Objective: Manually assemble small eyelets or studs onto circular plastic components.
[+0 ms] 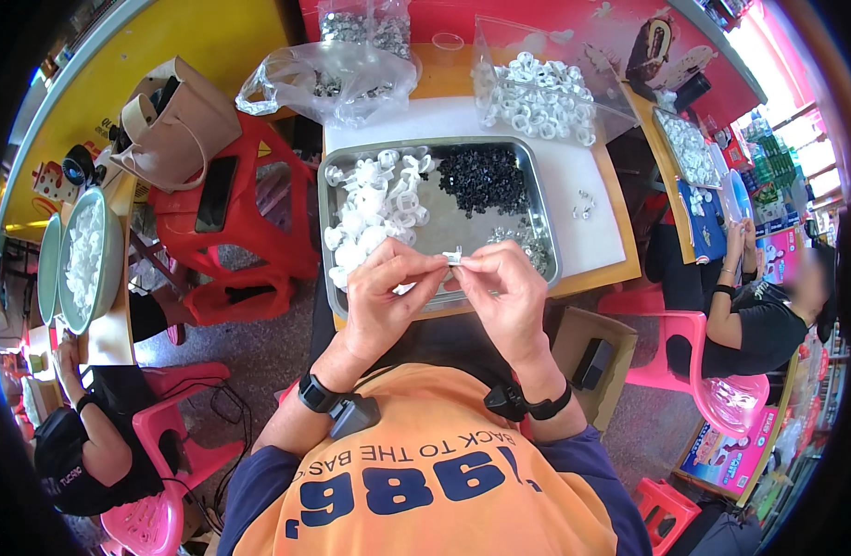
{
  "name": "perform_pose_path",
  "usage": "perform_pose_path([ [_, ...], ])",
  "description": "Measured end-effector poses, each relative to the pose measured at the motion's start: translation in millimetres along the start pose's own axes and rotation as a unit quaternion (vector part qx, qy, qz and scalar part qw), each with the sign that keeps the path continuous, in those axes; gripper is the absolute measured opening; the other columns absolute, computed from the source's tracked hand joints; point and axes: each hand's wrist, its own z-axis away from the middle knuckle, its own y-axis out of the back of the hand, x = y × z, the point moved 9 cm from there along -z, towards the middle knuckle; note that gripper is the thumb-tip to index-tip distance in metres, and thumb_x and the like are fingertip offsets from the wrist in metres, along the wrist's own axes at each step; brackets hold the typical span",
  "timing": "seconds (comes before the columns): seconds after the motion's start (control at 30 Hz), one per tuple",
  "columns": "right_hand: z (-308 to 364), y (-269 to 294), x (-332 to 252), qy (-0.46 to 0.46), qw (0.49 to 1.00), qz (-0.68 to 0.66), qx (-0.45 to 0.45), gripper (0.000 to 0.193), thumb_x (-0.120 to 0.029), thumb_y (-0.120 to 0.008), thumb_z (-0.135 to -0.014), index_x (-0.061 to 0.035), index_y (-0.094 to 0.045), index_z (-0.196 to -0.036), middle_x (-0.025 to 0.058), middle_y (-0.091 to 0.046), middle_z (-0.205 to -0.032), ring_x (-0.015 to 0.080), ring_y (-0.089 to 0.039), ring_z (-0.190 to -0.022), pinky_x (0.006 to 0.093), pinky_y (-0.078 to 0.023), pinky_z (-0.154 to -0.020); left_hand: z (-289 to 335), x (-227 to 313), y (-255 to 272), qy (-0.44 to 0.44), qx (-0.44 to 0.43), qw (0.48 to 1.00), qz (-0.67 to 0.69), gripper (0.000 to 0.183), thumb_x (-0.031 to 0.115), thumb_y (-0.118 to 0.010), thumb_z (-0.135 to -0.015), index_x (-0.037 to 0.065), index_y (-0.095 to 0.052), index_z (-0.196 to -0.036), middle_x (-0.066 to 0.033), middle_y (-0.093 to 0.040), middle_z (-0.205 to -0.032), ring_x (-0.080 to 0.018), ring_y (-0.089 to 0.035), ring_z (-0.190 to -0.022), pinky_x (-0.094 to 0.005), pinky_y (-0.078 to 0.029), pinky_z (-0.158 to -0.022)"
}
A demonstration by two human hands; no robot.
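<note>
Over the near edge of a metal tray (553, 232), my left hand (387, 285) and my right hand (505, 285) meet fingertip to fingertip. Both pinch one small white plastic part (453, 259); its exact kind is too small to make out. The tray's left side holds a heap of white ring-shaped plastic pieces (374, 199), partly behind my left hand. Small black parts (486, 178) are piled at the far right of the tray. Small clear or silvery pieces (527, 243) lie beside my right hand.
Behind the tray are a clear bin of white rings (541, 97) and a plastic bag of small metal parts (347, 83). A red stool (249, 199) with a phone (216, 194) and handbag stands left. An open cardboard box (588, 357) is right. Other people work at both sides.
</note>
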Motion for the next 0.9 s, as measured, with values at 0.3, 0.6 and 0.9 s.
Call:
perform_pose_path([
  [0.3, 11, -1, 71, -0.334, 0.922, -0.121, -0.152, 0.012, -0.008, -0.066, -0.090, 0.0016, -0.062, -0.096, 0.0057, -0.069, -0.081, 0.0107, -0.067, -0.072, 0.0240, -0.053, -0.063, 23, -65, -4, 0.328, 0.036, 0.885, 0.328, 0.023, 0.010, -0.058, -0.094, -0.007, -0.062, -0.109, -0.0142, -0.066, -0.091, -0.0262, -0.070, -0.085, -0.0334, -0.060, -0.071],
  [0.6, -153, 130, 112, -0.224, 0.969, -0.095, -0.038, 0.018, -0.011, -0.064, -0.089, 0.0011, -0.062, -0.102, 0.0072, -0.068, -0.084, 0.0129, -0.066, -0.073, 0.0258, -0.053, -0.067, 22, -67, 6, 0.327, 0.042, 0.872, 0.362, 0.021, 0.012, -0.060, -0.094, -0.007, -0.064, -0.102, -0.0113, -0.066, -0.087, -0.0233, -0.070, -0.081, -0.0317, -0.060, -0.070],
  [0.9, -109, 30, 107, -0.210, 0.949, 0.122, -0.202, 0.027, -0.015, -0.066, -0.087, -0.0011, -0.065, -0.111, 0.0109, -0.068, -0.094, 0.0151, -0.065, -0.080, 0.0293, -0.052, -0.072, 25, -80, 19, 0.338, 0.074, 0.871, 0.349, 0.020, 0.012, -0.060, -0.094, -0.006, -0.065, -0.102, -0.0105, -0.067, -0.085, -0.0214, -0.069, -0.079, -0.0300, -0.059, -0.069],
])
